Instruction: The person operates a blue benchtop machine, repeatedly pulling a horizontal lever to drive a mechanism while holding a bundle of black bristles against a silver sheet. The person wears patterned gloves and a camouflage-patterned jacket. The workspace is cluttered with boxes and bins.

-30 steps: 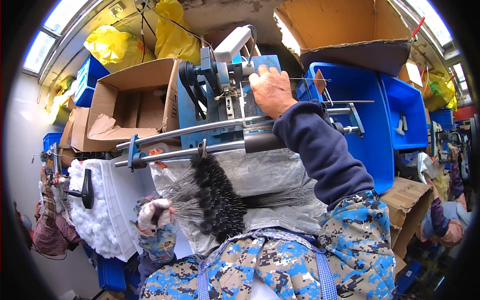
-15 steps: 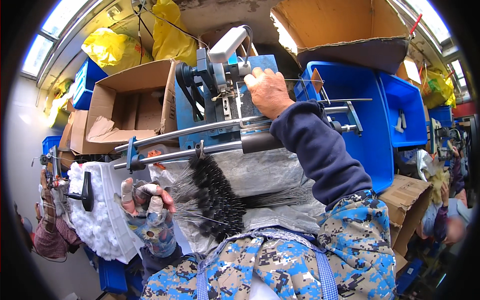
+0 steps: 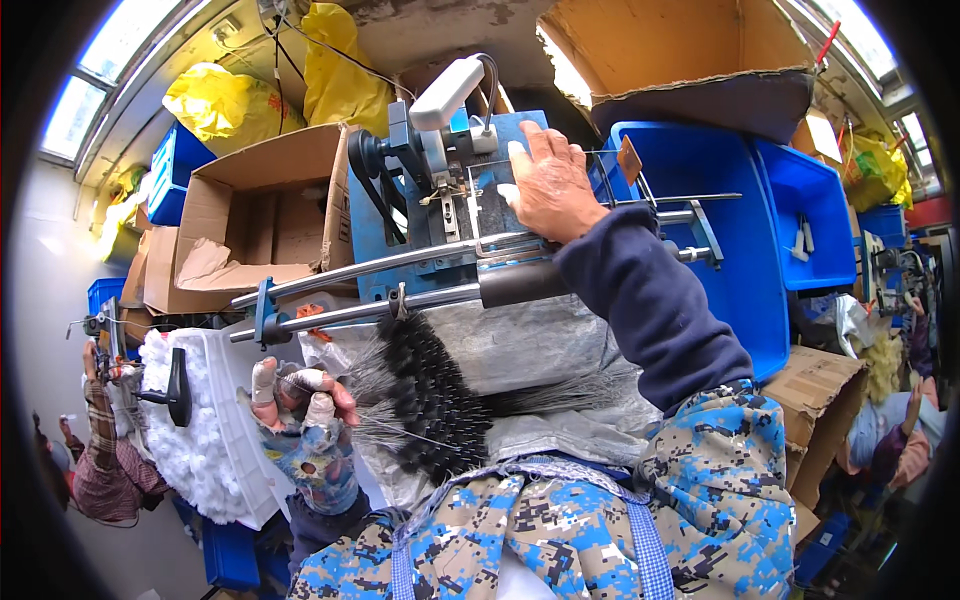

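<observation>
My right hand [image 3: 557, 190] lies on the blue machine plate [image 3: 520, 128] with fingers stretched and apart, holding nothing visible. Beside its fingertips is the machine's metal clamp [image 3: 450, 212]. Low on the left, my left hand [image 3: 312, 440], in a worn patterned glove with taped fingertips, has loosely bent fingers held apart. It is next to the thin wire stems [image 3: 372, 412] of a bundle of black-bristled wire brushes [image 3: 430, 400]. The bundle lies across a grey sheet [image 3: 530, 345] over my lap. More thin wires [image 3: 560, 393] spread out to its right.
Two steel rods [image 3: 380, 303] cross in front of the machine. A white tray of white fluffy pieces [image 3: 190, 430] stands left, a cardboard box [image 3: 260, 215] behind it. Blue bins [image 3: 730, 230] stand right, below a large carton [image 3: 690, 50]. Other people [image 3: 118, 475] sit at both sides.
My right hand has gone from bent fingers gripping at the plate to fingers stretched out, a little further right. My left hand and the brush bundle have hardly moved.
</observation>
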